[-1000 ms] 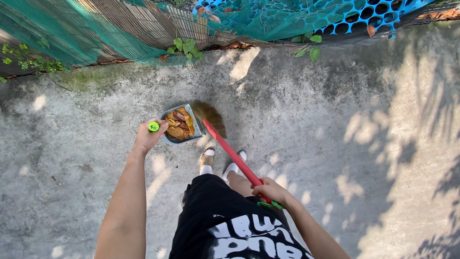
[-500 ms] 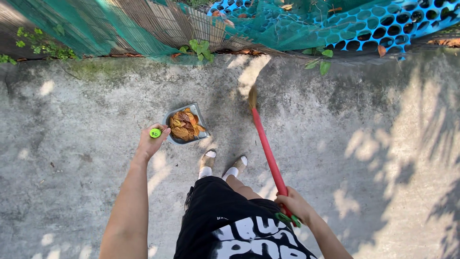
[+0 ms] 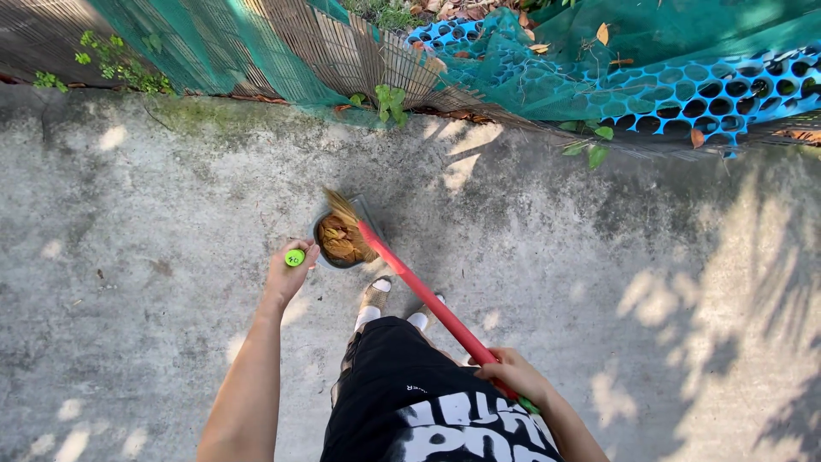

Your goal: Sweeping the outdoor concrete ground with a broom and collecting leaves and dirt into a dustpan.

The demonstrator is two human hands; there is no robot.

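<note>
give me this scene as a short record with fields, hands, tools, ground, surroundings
left hand: left hand grips the green-tipped dustpan handle
right hand: right hand holds the red broom handle
dustpan: dustpan on the ground, holding dry brown leaves
broom head: bristles over the dustpan
ground: grey concrete, dappled shade
surroundings: green netting and blue mesh along the edge

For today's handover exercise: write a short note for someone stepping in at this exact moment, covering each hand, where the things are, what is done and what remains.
Left hand: gripping the green-tipped handle of the dustpan, which sits on the concrete in front of the feet.
Right hand: closed around the red broom handle; the bristles rest at the pan's far edge.
Done: a heap of dry brown leaves is in the pan.
Left: stray leaves lie along the green netting at the concrete's edge; the pan is not emptied.
</note>
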